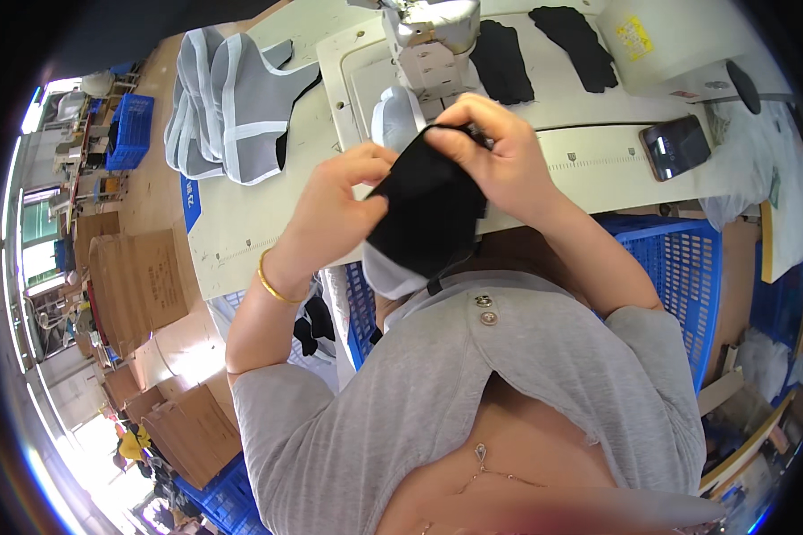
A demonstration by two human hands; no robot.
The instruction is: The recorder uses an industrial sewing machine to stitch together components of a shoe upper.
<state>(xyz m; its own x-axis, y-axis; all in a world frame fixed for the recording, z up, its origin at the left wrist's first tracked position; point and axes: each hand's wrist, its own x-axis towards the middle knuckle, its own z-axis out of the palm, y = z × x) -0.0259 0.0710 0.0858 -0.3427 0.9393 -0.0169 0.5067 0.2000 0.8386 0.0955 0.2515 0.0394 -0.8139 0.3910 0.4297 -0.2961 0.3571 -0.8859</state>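
Between my hands hangs a black and grey fabric piece [430, 209], held up in front of the sewing machine [433, 49]. My left hand [337, 201] pinches its left edge, thumb and fingers closed on the cloth. The upper right corner is gripped by my right hand [495, 152], its thumb pressed against the fingers. A paler grey part [389, 272] shows at the bottom of the piece, and a thin dark strap trails near it. Behind my hands, a light grey cup-shaped piece [396, 118] lies beside the machine's needle area.
Grey garment pieces with white bands [250, 111] lie stacked at the left of the table [241, 209]. Black fabric pieces [503, 62] rest right of the machine. A dark phone [675, 147] lies at the right edge. Blue crates [674, 267] stand below; cardboard boxes [138, 285] sit on the floor.
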